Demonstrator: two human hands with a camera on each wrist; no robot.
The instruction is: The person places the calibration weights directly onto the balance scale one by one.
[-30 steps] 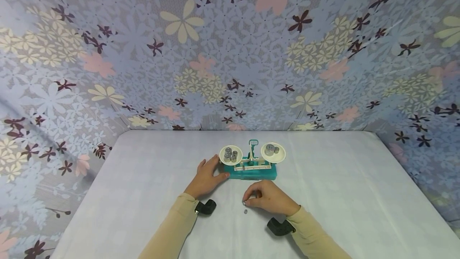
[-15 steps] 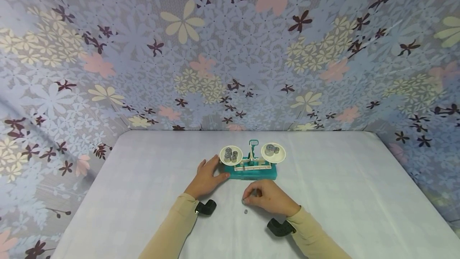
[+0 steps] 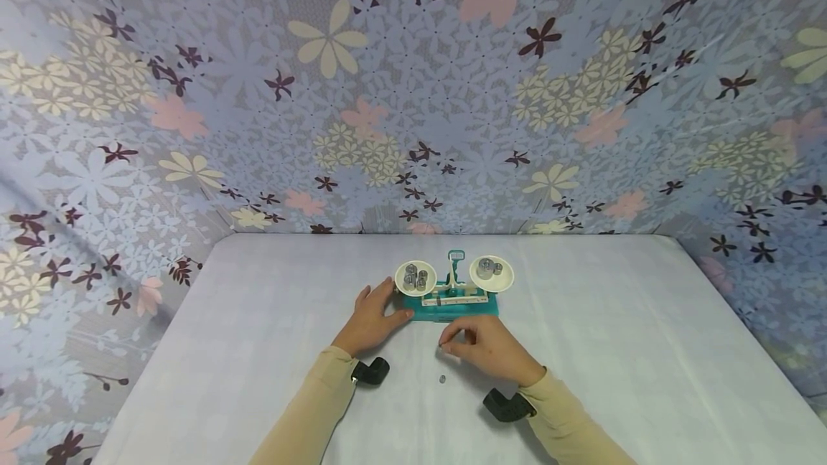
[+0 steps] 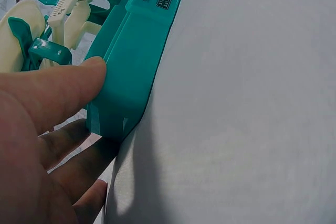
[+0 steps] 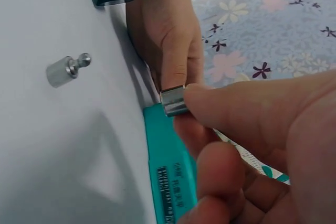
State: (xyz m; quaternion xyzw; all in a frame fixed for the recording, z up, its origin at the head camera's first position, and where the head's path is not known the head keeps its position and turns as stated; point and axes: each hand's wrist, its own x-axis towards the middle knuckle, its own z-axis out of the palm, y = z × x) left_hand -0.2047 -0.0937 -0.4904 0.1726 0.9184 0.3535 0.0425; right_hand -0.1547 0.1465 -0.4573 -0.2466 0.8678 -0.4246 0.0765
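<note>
A teal balance scale [image 3: 423, 314] stands on the table. Several metal weights sit in its left pan [image 3: 421, 264]; the right pan [image 3: 502, 283] bears a large weight [image 3: 484, 268] and a smaller one [image 3: 497, 268]. My left hand [image 3: 368, 323] holds the left end of the base [image 4: 131, 51], thumb on the front side and fingers around the end. Between thumb and forefinger, my right hand [image 3: 489, 349] pinches a small shiny metal weight [image 5: 174, 101] in front of the scale. Another little knobbed weight [image 5: 62, 72] lies on the cloth nearer the body.
A pale cloth covers the table [image 3: 620, 350]. Flower-patterned fabric [image 3: 413, 92] hangs behind it and at both sides. Black wrist mounts [image 3: 507, 405] sit on both forearms.
My right hand has risen a little away from the body, towards the scale, with the weight pinched in it. The left hand has stayed in place on the base.
</note>
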